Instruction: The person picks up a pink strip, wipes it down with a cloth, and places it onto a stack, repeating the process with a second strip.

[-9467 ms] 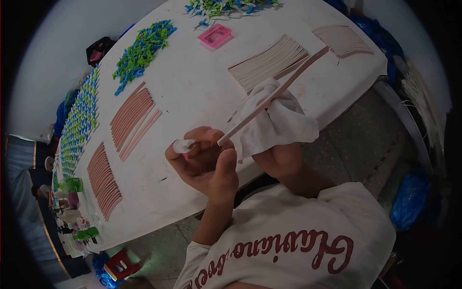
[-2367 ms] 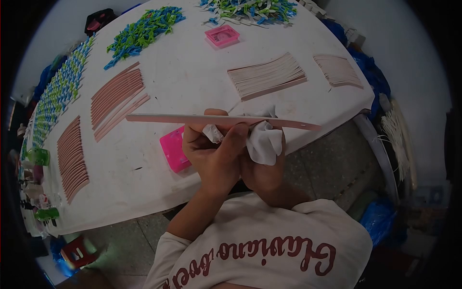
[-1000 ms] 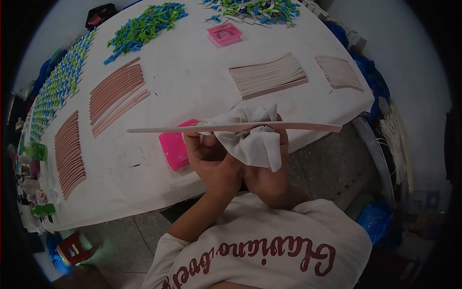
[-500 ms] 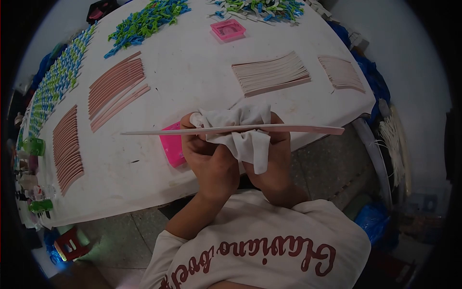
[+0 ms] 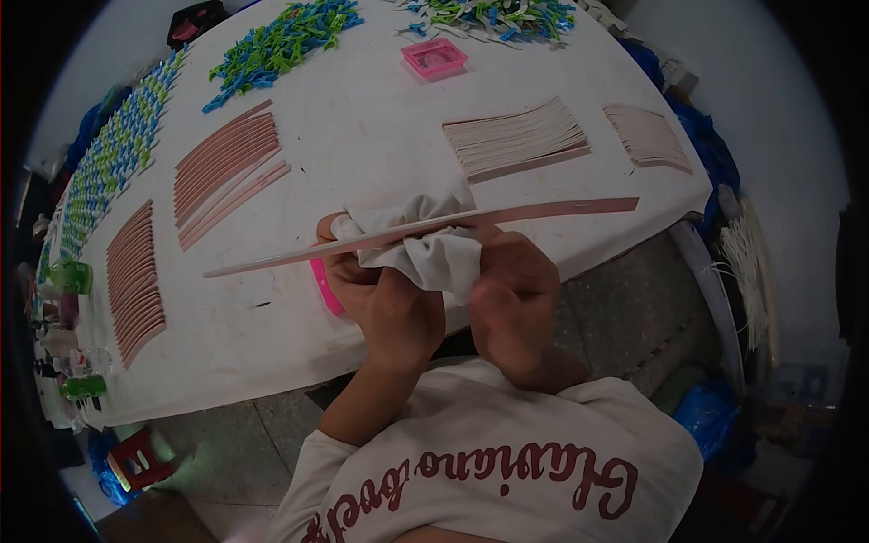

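A long, narrow pink strip (image 5: 543, 210) with a pale edge lies slantwise across both my hands, its right end higher than its left. A crumpled white cloth (image 5: 444, 258) is bunched around its middle. My left hand (image 5: 389, 303) is closed on the cloth and strip, with its thumb side up. My right hand (image 5: 514, 294) is closed too, gripping the cloth's right part beneath the strip; some of its fingers are blurred. Partly behind my left hand, a bright pink tray (image 5: 328, 288) shows only its edge.
Rows of pink strips (image 5: 136, 285) lie on the white-covered table (image 5: 272, 335) at left, more strips (image 5: 516, 140) at right. Blue and green clips (image 5: 285, 45) are heaped at the back near a small pink tray (image 5: 434, 59). A red stool (image 5: 140, 460) stands on the floor.
The strip has tilted: its right end rose and its left end dropped. The cloth is more bunched, and my right hand has turned and shifted slightly.
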Tool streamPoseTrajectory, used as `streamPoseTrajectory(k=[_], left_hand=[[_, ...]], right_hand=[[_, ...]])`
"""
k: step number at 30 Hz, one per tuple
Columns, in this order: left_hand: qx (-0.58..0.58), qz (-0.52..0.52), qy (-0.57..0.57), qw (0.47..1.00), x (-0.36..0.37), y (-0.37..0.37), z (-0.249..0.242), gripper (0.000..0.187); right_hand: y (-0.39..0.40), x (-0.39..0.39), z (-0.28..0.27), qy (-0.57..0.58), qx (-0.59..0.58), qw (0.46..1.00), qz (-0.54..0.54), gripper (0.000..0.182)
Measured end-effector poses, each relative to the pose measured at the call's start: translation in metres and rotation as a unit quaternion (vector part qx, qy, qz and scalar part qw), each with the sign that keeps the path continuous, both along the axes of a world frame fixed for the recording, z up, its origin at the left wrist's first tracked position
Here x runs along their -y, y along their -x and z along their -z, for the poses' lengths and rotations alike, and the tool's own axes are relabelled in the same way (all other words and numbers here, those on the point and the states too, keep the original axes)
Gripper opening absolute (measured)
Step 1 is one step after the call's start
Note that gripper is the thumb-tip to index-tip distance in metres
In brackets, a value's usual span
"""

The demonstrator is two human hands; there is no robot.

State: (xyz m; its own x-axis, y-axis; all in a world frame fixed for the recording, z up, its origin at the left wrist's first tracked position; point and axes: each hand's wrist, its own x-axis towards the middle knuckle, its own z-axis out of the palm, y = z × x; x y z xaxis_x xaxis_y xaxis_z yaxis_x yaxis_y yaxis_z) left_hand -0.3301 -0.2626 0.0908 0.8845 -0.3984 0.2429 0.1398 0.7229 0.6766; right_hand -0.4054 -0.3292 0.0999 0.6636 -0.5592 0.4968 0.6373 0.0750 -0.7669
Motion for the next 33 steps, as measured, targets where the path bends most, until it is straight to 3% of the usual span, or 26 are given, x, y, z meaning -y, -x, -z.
streamPoseTrajectory(k=[4,6,10,12,16,18,21,24,26,28,33], left_hand=[[0.019,0.017,0.028,0.999,-0.001,-0.003,0.005,0.049],[0.026,0.027,0.035,0.999,-0.003,-0.005,0.008,0.047],[-0.042,0.032,0.032,0.998,-0.002,0.0,-0.002,0.038],[-0.087,0.022,0.066,0.994,-0.001,0.003,-0.005,0.034],[-0.062,-0.026,0.043,0.997,-0.001,0.0,-0.003,0.032],[-0.066,-0.035,0.034,0.997,-0.001,0.001,-0.003,0.032],[-0.099,-0.026,0.054,0.993,0.0,0.004,0.001,0.035],[-0.05,0.023,0.096,0.994,-0.001,0.003,0.004,0.035],[-0.025,0.02,0.01,0.999,-0.003,0.003,0.004,0.036],[-0.028,0.01,0.011,0.999,-0.001,0.006,0.002,0.036],[-0.04,0.002,0.001,0.999,-0.001,0.006,-0.002,0.038]], right_hand=[[-0.005,-0.006,-0.001,0.01,0.012,1.0,0.004,0.011],[-0.001,-0.008,-0.001,-0.065,-0.044,0.996,-0.052,0.006],[0.002,0.001,0.01,-0.037,-0.091,0.993,-0.06,0.008],[0.002,0.007,0.016,-0.128,-0.035,0.991,-0.013,0.013],[0.004,0.009,0.012,-0.133,0.02,0.991,0.027,0.015],[0.003,0.007,0.014,-0.073,0.063,0.994,0.049,0.018],[0.005,0.003,0.011,-0.067,0.042,0.996,0.049,0.021],[-0.001,-0.002,0.006,-0.093,0.076,0.99,0.073,0.021],[-0.005,-0.004,0.002,-0.127,0.079,0.986,0.069,0.021],[-0.007,-0.005,0.0,-0.16,0.082,0.981,0.066,0.02],[-0.008,-0.005,0.002,-0.103,0.103,0.986,0.078,0.017]])
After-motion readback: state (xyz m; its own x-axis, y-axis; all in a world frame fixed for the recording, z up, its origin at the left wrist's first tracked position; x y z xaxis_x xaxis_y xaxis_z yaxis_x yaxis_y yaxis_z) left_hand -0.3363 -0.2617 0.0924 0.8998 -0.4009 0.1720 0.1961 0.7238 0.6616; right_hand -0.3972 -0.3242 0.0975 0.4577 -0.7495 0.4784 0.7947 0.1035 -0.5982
